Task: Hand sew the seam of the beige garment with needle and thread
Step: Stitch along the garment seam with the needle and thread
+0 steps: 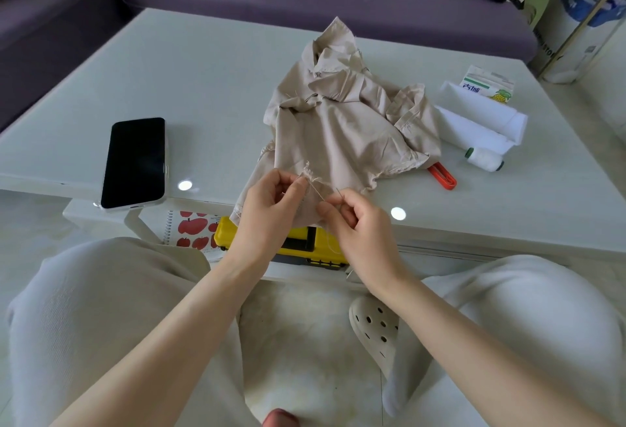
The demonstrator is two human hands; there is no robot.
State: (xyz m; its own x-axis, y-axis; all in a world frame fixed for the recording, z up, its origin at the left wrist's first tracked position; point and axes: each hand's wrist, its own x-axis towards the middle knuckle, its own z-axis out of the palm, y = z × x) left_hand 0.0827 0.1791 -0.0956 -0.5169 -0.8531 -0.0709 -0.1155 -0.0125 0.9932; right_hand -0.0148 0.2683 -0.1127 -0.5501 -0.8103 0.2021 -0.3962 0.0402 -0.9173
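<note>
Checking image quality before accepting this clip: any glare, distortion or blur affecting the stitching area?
Head view: two round light reflections on the glossy table, clear of the beige garment; wide-angle distortion bows the table edges; the needle in the right hand is barely resolved.

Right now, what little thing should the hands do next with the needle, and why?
Probably draw the needle away until the thread goes snug. The right hand pinches the needle, and thread runs from it to the beige garment edge that the left hand pinches, so the stitch looks unfinished.
</note>
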